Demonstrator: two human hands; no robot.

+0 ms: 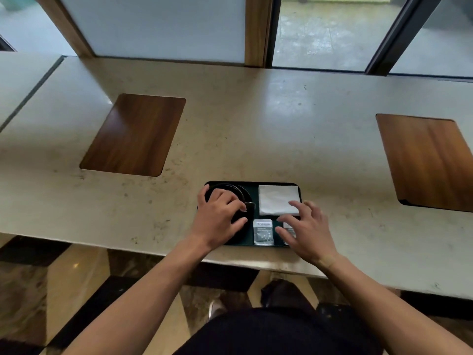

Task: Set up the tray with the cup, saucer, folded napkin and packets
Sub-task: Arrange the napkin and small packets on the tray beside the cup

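A dark rectangular tray (252, 186) lies near the front edge of the beige counter. On its left half a black cup (249, 206) stands on a black saucer (243, 190); my left hand (220, 219) grips the cup from above and hides most of it. A folded white napkin (277, 199) fills the tray's back right part. A grey-white packet (263, 231) lies flat in front of the napkin. My right hand (304, 230) rests with spread fingers on a second packet (289, 230), which is mostly hidden, and its fingertips touch the napkin's corner.
Two brown wooden insets sit in the counter, one at the back left (134, 134) and one at the right (430, 162). Windows with wooden and dark frames stand behind the counter. The counter's front edge (153, 249) runs just in front of the tray.
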